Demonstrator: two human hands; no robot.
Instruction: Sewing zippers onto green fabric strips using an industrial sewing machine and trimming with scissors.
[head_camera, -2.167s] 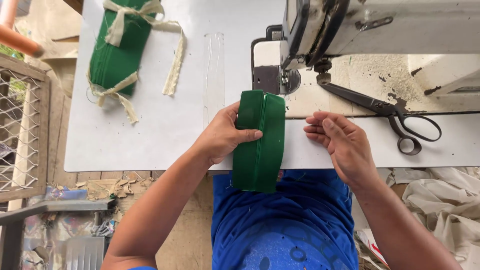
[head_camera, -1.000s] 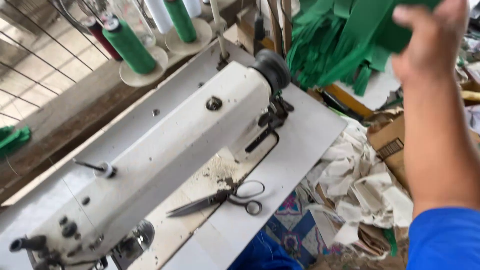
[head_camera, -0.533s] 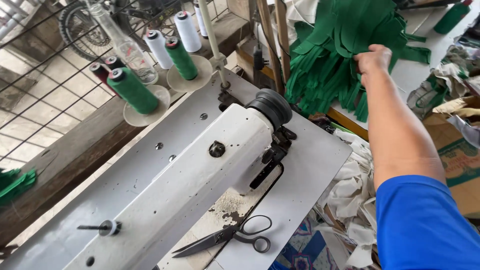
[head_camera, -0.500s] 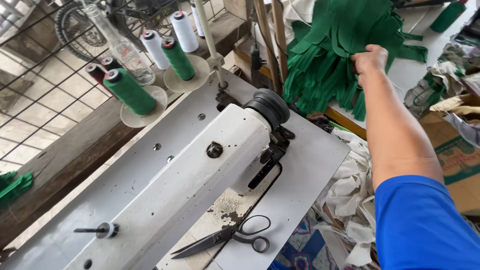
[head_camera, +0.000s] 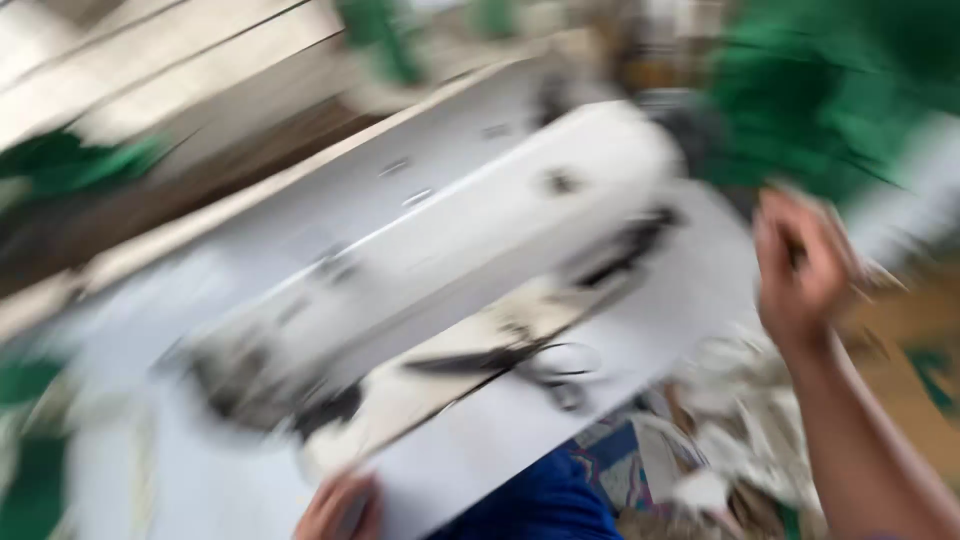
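Green cloth pile (head_camera: 800, 100) — heaped (blurred)

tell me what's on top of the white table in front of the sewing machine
Dark scissors lie on the white table before the sewing machine. The left hand rests at its near edge. Blur hides anything smaller.

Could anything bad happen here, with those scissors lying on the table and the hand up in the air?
Maybe. The scissors lie loose on the table beside the sewing machine, and the right hand is raised close to the green cloth; coming back down, it might knock them. The left hand rests at the table's near edge, so sliding scissors could reach it. The picture is very blurred, so fast moves may miss their mark.
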